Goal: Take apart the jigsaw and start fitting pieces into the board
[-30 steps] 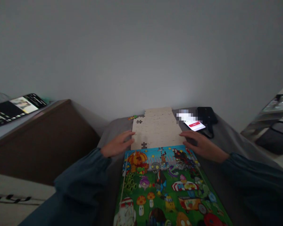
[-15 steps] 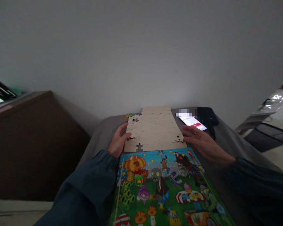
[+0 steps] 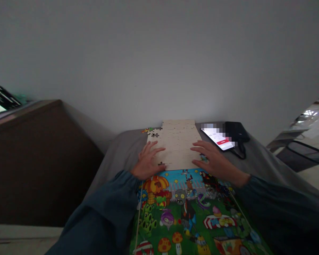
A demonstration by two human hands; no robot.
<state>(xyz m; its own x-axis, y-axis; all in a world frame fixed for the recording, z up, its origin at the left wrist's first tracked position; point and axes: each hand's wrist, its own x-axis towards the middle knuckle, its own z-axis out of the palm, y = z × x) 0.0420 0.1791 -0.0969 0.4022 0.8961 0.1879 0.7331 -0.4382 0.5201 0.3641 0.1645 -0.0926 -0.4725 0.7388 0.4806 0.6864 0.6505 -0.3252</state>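
From my end I have both hands over the pale, plain side of a jigsaw puzzle (image 3: pixel 178 150), which lies flat on the cloth-covered desk (image 3: pixel 129 143), reaching back to its far edge by the wall (image 3: pixel 159 63). The left hand (image 3: pixel 148 162) spreads over the puzzle's left side, the right hand (image 3: pixel 215 162) over its right side, palms down. Neither grip is clenched: my fingers are loose and parted, with nothing grasped. I cannot tell how hard they press.

A small gap shows beside my left thumb, and a few more holes break up the puzzle's far left part. Some colourful pieces (image 3: pixel 148 130) sit just beyond there, towards the desk's far left corner. Between my right thumb and index finger I see a small coloured patch, too covered to make out.

Nearer me, a bright cartoon picture board (image 3: pixel 172 216) lies along the puzzle's near edge and runs out of view below. Near the desk's far right corner I have a lit phone (image 3: pixel 218 139) just beside a black pouch (image 3: pixel 236 131).
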